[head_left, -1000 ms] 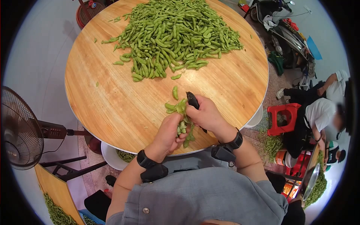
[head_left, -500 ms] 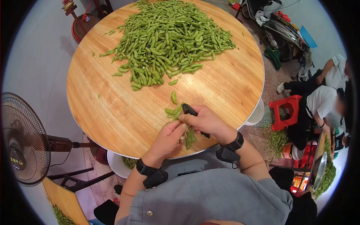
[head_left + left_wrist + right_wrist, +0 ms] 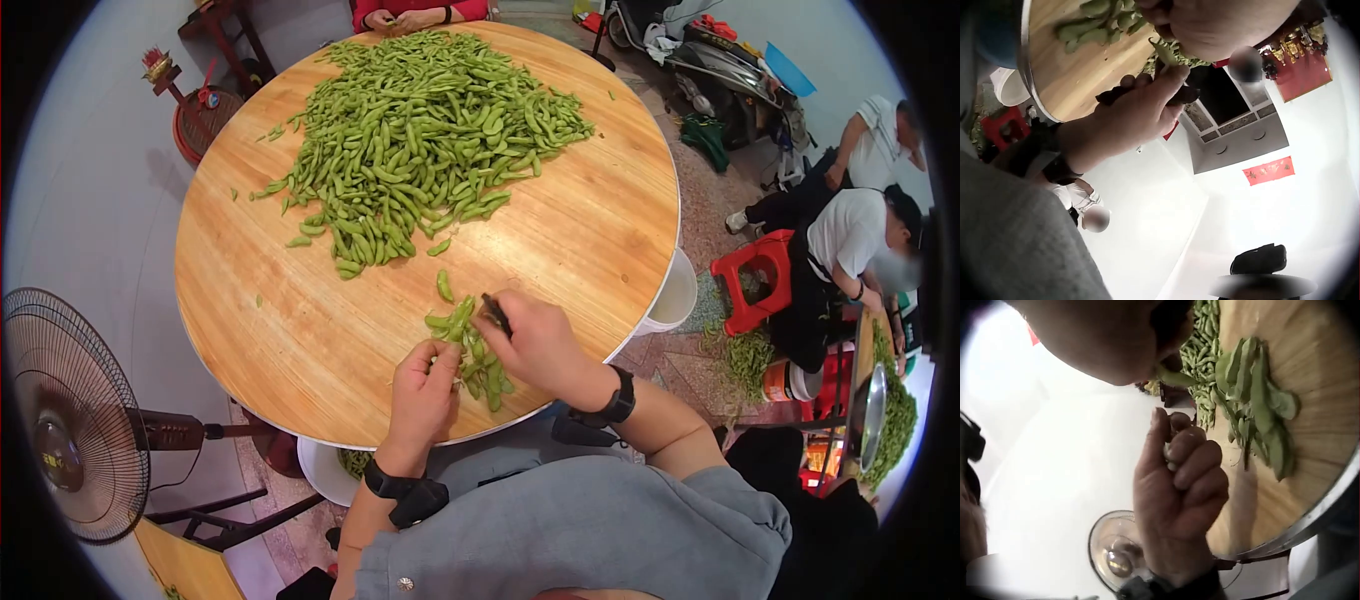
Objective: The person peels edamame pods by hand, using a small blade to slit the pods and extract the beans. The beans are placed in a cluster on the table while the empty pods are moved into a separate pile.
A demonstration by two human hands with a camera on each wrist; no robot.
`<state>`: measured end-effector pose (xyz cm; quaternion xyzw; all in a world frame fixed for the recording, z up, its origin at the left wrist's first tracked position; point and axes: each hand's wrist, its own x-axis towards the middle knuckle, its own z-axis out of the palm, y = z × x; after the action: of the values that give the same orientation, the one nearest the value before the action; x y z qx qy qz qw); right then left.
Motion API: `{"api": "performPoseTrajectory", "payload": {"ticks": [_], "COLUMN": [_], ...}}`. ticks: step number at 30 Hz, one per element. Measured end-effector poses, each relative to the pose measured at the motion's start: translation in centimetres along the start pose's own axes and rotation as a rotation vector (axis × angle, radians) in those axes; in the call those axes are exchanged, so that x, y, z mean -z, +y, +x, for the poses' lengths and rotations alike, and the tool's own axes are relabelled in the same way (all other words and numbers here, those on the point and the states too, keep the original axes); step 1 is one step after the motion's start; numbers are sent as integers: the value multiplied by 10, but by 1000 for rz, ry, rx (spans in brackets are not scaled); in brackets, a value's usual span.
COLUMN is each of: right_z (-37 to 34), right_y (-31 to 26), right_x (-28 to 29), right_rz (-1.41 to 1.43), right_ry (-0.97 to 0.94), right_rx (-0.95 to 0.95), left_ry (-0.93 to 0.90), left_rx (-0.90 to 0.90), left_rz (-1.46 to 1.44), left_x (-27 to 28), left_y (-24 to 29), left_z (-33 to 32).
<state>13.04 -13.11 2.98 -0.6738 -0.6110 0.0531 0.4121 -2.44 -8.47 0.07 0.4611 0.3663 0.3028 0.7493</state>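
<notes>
My right hand (image 3: 540,345) grips a black-handled tool (image 3: 496,314) above the table's near part. In the right wrist view a green soybean pod (image 3: 1177,378) sticks out from that hand's fingers. My left hand (image 3: 425,395) is just to the left, its fingers curled and thumb pressed to the index finger. Small pale bean-like bits (image 3: 1171,465) show between its fingers. Several loose pods (image 3: 485,382) lie on the wood between and beneath the hands. One single pod (image 3: 444,286) lies just beyond them.
A large heap of soybean pods (image 3: 420,150) covers the far part of the round wooden table (image 3: 270,340). Across it sits a person in red sleeves (image 3: 465,10). A fan (image 3: 75,420) stands at left, a white bucket (image 3: 672,292) and red stool (image 3: 750,280) at right.
My hands have moved apart, uncovering more of the pods beneath them. The head view has shifted, bringing the person in red into sight across the table.
</notes>
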Motion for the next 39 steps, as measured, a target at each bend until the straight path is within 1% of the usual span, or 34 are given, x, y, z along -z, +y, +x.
{"api": "performPoseTrajectory", "payload": {"ticks": [1, 2, 3, 4, 6, 8, 10, 11, 13, 14, 15, 16, 17, 18, 19, 21, 22, 23, 24, 25, 26, 27, 28, 29, 30, 31, 32, 33, 34, 35, 36, 37, 38, 39], "right_z": [-3, -6, -8, -7, -8, -12, -16, -17, -19, -20, -20, -21, -22, -23, -24, -25, -25, -25, -24, -24, -25, -25, -24, -24, -24, -24, -24, -23, -22, -22, -21, -17, -11, -6], "right_y": [-4, -8, -11, -12, -14, -13, -9, -7, -5, -4, -3, -2, -2, -2, -2, -3, -4, -5, -6, -3, 1, 3, 2, 1, 0, 0, -1, 0, 2, 5, 9, 17, 26, 32], "right_x": [-1, -3, -4, -3, -4, -6, -8, -9, -8, -7, -6, -4, -1, 1, 2, 4, 5, 5, 5, 3, -2, -5, -5, -4, -3, -2, 0, 1, 1, 1, 0, -1, -2, -1], "right_rz": [-2, 16, 36, 37, 188, 243, 296, 319, 345, 477, 608, 610, 653, 696, 697, 297, 299, 261, 224, 227, 347, 467, 470, 569, 666, 667, 722, 776, 775, 750, 725, 723, 549, 377], "right_ry": [2, 22, 41, 40, 52, 54, 54, 42, 29, -1, -31, -34, -61, -88, -89, 10, 8, 12, 17, 15, 0, -15, -16, -77, -138, -140, -159, -178, -178, -139, -102, -105, -140, -173], "right_rx": [-3, 60, 125, 125, 3, -30, -60, -81, -106, -213, -320, -322, -394, -467, -471, -78, -80, -42, -3, -1, -85, -169, -168, -282, -396, -396, -479, -561, -557, -557, -555, -552, -454, -356], "left_ry": [-25, -26, -42, -58, -77, -96, -107, -104, -151, -149, -175, -200, -199, -184, -170, -135, -99, -96, -114, -131, -128, -153, -178, -176, -189, -203, -201, -175, -147, -147, -203, -258, -257, -372], "left_rx": [-46, -44, -8, 26, 26, 29, -42, -40, -158, -154, -208, -261, -257, -287, -316, -302, -290, -287, -286, -285, -283, -249, -214, -214, -196, -178, -179, 38, 252, 248, 304, 360, 359, 402], "left_rz": [93, 93, 66, 39, 48, 56, 219, 217, 387, 389, 527, 663, 664, 722, 780, 795, 810, 811, 782, 752, 753, 657, 561, 562, 458, 355, 353, 115, -124, -125, -251, -380, -383, -557], "left_x": [0, -3, -5, -6, -4, -1, 1, 2, 4, 4, 4, 4, 2, -1, -3, -6, -7, -6, -4, -2, 0, 2, 3, 5, 5, 4, 3, 0, -1, 1, 8, 16, 25, 36], "left_y": [0, 0, 1, 2, 3, 2, -2, -2, -1, 1, 5, 8, 12, 15, 17, 20, 20, 17, 13, 8, 4, 1, -2, -5, -8, -8, -6, 2, 8, 10, 12, 12, 5, -9], "left_z": [1, 1, 1, 1, 0, 0, 1, 2, 4, 4, 2, 0, -2, -3, -4, -5, -6, -6, -4, -3, -2, -2, -2, -2, -3, -4, -7, -12, -15, -18, -22, -27, -33, -41]}}
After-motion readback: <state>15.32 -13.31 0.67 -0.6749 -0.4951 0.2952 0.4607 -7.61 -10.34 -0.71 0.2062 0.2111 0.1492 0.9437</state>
